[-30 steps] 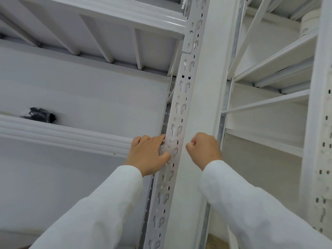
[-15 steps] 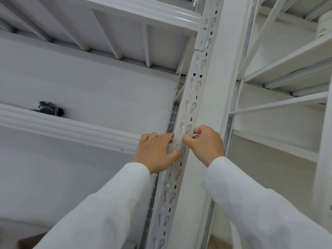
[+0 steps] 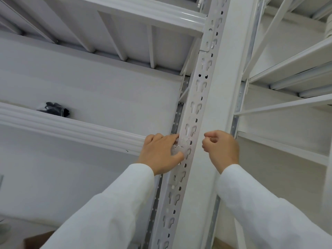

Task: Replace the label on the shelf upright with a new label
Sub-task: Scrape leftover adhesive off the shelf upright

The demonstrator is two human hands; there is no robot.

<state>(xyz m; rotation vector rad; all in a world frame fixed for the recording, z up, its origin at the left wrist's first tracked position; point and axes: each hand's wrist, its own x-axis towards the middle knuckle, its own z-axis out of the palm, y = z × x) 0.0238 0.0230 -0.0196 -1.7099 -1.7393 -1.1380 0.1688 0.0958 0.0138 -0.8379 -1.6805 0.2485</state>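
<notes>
A white perforated shelf upright (image 3: pixel 195 108) runs up the middle of the head view. A small whitish, partly torn label (image 3: pixel 178 148) sticks to its slotted face. My left hand (image 3: pixel 159 153) rests flat against the upright, with the forefinger above the label and the thumb below it. To the right, my right hand (image 3: pixel 221 148) hovers in front of the upright's plain side face, a short gap away from the label. Its fingers are curled, thumb and forefinger tips close together, and I see nothing between them.
A white shelf beam (image 3: pixel 71 128) runs left from the upright at hand height, with a black bundle (image 3: pixel 53 109) lying on that shelf. Another shelf deck (image 3: pixel 125 33) spans overhead. A second white rack (image 3: pixel 287 72) stands to the right.
My right hand reached in and pinched at the label half a second ago, then drew back to the right. The left hand stayed on the upright. The camera tilted slightly.
</notes>
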